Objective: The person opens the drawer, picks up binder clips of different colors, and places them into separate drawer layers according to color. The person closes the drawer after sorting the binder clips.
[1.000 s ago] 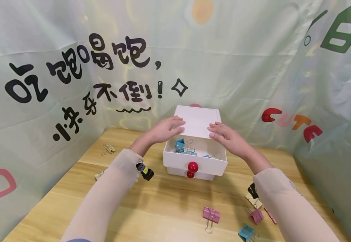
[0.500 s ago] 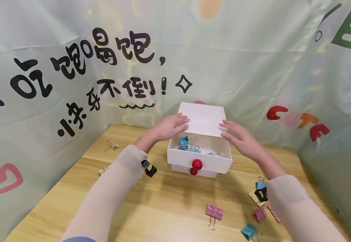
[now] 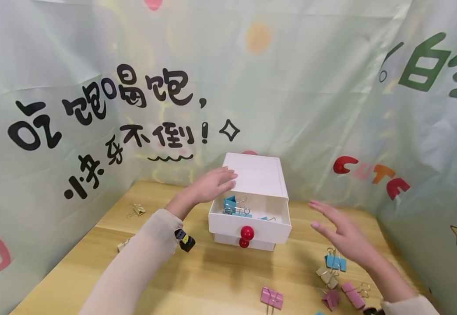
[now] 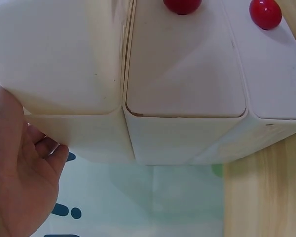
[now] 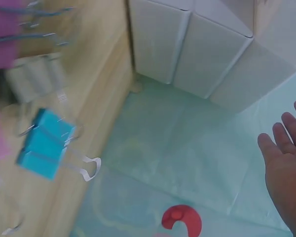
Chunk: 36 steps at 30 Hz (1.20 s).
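A white drawer box (image 3: 254, 173) stands at the back of the table, its upper drawer (image 3: 222, 224) pulled out. Several blue binder clips (image 3: 230, 204) lie inside that drawer. My left hand (image 3: 210, 184) rests on the box's top left edge, fingers relaxed; in the left wrist view the hand (image 4: 27, 173) lies along the side wall. To the right of the box my right hand (image 3: 342, 234) hangs in the air with fingers stretched out, holding nothing. Below it are a blue binder clip (image 3: 335, 262) and a cream binder clip (image 3: 327, 278).
Pink binder clips (image 3: 353, 295) lie at the right, another pink binder clip (image 3: 272, 298) at the front. Two cream clips are on the left, one a cream binder clip (image 3: 138, 210). Red knobs (image 3: 247, 233) stick out from the drawers. A printed cloth (image 3: 311, 109) encloses the table.
My right hand has left the box's right edge and moved right and down toward the clips. The left hand stays on the box. The head view has tilted up a little.
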Each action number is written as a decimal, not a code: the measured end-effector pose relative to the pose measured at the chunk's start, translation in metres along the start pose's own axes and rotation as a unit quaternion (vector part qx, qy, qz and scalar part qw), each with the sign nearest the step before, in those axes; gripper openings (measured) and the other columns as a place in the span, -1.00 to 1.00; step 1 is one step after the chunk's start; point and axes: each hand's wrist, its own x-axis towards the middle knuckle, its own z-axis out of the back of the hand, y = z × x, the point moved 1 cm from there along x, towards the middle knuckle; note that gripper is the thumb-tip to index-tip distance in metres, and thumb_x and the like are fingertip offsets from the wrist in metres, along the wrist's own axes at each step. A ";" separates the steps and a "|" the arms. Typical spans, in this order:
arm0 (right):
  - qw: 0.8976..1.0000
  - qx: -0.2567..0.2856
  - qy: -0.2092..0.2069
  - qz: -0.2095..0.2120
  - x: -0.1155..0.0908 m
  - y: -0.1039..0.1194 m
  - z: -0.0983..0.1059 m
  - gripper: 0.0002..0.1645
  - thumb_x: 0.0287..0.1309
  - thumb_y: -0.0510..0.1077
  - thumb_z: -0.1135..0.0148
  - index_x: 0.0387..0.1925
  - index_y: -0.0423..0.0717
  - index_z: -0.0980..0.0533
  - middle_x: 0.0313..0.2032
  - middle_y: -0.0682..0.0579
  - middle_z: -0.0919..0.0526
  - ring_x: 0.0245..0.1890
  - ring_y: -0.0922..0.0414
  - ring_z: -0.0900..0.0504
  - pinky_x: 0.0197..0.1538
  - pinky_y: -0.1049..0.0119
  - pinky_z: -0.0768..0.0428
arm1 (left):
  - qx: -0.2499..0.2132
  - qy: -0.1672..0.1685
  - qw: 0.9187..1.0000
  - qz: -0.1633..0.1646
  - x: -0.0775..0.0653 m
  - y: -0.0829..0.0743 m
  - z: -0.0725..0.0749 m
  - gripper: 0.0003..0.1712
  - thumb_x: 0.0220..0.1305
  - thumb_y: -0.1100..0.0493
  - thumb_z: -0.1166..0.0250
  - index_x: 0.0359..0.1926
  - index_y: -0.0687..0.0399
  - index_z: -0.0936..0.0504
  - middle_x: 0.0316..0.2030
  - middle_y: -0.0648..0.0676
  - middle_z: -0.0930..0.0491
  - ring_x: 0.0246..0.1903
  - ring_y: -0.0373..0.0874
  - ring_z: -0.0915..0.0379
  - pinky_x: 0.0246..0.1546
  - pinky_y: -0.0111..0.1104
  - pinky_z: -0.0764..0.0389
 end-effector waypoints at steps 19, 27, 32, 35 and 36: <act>0.983 -0.035 0.159 -0.083 -0.097 0.005 -0.017 -0.37 0.27 0.24 -0.17 0.31 0.15 -0.40 -0.02 0.14 -0.63 -0.29 0.29 -0.65 -0.14 0.30 -0.64 | -0.013 -0.021 1.000 -0.012 -0.004 0.000 -0.006 -0.39 0.51 -0.18 0.10 0.36 0.05 -0.42 0.39 0.08 -0.29 0.45 0.01 0.02 0.43 -0.08 -0.02; 0.983 -0.043 0.178 0.006 -0.119 -0.003 -0.021 -0.41 0.24 0.15 -0.27 0.28 0.18 -0.44 0.12 0.13 -0.60 0.09 0.21 -0.56 -0.07 0.32 -0.62 | -0.013 -0.027 0.999 -0.015 -0.003 -0.003 -0.009 -0.39 0.52 -0.18 0.11 0.36 0.05 -0.42 0.40 0.10 -0.27 0.45 0.03 0.03 0.43 -0.05 0.00; 0.984 0.010 0.156 0.083 -0.134 -0.009 -0.030 -0.33 0.18 -0.03 -0.37 0.32 0.07 -0.40 0.03 0.22 -0.59 -0.05 0.29 -0.53 -0.16 0.42 -0.56 | -0.019 -0.025 0.999 -0.018 -0.002 -0.004 -0.009 -0.38 0.52 -0.19 0.12 0.37 0.06 -0.41 0.40 0.11 -0.26 0.45 0.05 0.04 0.42 -0.03 0.00; 0.983 0.014 0.146 0.106 -0.142 -0.009 -0.037 -0.30 0.13 -0.09 -0.40 0.31 -0.01 -0.41 0.10 0.16 -0.58 0.05 0.28 -0.52 -0.08 0.39 -0.57 | -0.021 -0.026 0.999 -0.017 -0.004 -0.002 -0.007 -0.39 0.52 -0.17 0.10 0.36 0.07 -0.41 0.40 0.12 -0.27 0.45 0.06 0.03 0.42 -0.01 -0.01; 0.984 0.017 0.151 0.097 -0.143 -0.008 -0.039 -0.33 0.14 -0.09 -0.38 0.30 0.01 -0.42 0.12 0.16 -0.57 0.10 0.28 -0.51 -0.04 0.37 -0.57 | -0.021 -0.028 0.999 -0.015 -0.005 -0.001 -0.006 -0.40 0.52 -0.17 0.10 0.36 0.08 -0.42 0.40 0.12 -0.27 0.45 0.07 0.03 0.42 0.00 -0.01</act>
